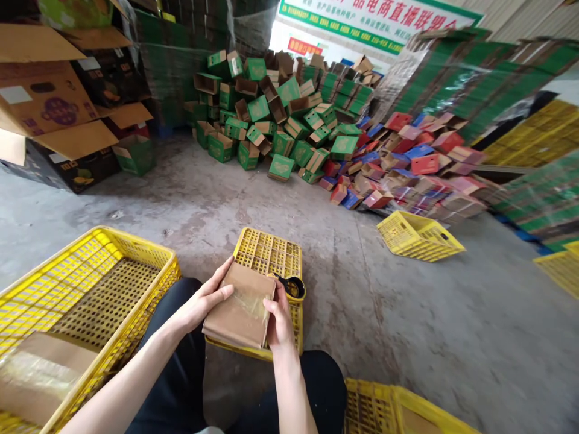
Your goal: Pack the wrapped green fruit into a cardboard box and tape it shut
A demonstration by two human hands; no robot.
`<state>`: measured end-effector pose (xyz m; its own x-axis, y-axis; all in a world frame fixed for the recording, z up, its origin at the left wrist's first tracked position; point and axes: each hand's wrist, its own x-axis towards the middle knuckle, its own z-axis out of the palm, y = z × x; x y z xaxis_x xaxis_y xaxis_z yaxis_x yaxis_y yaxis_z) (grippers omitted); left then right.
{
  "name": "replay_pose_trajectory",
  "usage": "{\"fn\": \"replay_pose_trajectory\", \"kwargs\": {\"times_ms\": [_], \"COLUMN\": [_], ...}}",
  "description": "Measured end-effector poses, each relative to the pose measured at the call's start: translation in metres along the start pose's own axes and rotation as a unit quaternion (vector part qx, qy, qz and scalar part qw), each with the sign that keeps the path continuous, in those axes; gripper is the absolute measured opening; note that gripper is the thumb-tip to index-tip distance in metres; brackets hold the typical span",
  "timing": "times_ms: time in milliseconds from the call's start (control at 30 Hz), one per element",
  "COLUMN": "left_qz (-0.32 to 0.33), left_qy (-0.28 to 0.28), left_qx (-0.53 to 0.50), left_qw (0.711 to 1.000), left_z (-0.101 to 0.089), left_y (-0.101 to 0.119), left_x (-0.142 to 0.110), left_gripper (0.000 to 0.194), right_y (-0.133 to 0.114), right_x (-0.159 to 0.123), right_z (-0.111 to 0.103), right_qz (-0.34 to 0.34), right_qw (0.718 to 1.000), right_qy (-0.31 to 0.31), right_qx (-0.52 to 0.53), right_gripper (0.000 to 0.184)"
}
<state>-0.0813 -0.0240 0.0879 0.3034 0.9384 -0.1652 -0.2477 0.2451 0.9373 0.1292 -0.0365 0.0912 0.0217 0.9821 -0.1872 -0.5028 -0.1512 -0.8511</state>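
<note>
Between my knees, a flat brown cardboard package with shiny clear tape across its right part is held over an upturned yellow crate. My left hand grips its left edge, thumb on top. On the opposite edge, my right hand is closed, thumb over the taped face; its other fingers are partly hidden. A tape dispenser, black and yellow, lies on the crate just beyond my right hand. Left of my leg, a taped cardboard package rests in a large yellow crate.
Another yellow crate stands by my right knee, and one more sits on the floor farther right. Heaps of green boxes and red and blue boxes lie ahead. Large open cartons are stacked at the left.
</note>
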Motion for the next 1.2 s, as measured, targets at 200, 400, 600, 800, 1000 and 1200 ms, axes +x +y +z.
{"fn": "replay_pose_trajectory", "kwargs": {"times_ms": [200,400,600,800,1000,1200], "left_qz": [-0.002,-0.002,0.009,0.012,0.000,0.006], "left_qy": [0.005,0.007,0.013,0.009,0.012,0.001], "left_qx": [-0.003,-0.024,-0.036,-0.035,-0.035,-0.029], "left_qw": [1.000,1.000,0.999,0.999,0.999,1.000], "left_z": [-0.001,0.000,0.000,-0.001,0.000,-0.002], "left_y": [-0.002,-0.001,0.002,0.002,0.004,0.005], "left_x": [0.000,0.000,-0.003,0.000,0.001,0.003], "left_gripper": [0.091,0.091,0.088,0.087,0.086,0.083], "right_y": [-0.002,0.004,0.008,0.002,0.003,-0.004], "right_x": [0.003,0.004,-0.002,-0.013,-0.012,-0.013], "right_z": [0.004,0.002,-0.003,-0.020,-0.024,-0.022], "right_qz": [-0.006,-0.030,-0.042,-0.009,-0.008,0.006], "right_qw": [1.000,0.994,0.977,0.980,0.979,0.979], "right_qy": [0.013,0.037,0.057,-0.083,-0.107,-0.142], "right_qx": [-0.016,-0.098,-0.199,-0.180,-0.173,-0.148], "right_gripper": [0.041,0.043,0.061,0.093,0.105,0.109]}}
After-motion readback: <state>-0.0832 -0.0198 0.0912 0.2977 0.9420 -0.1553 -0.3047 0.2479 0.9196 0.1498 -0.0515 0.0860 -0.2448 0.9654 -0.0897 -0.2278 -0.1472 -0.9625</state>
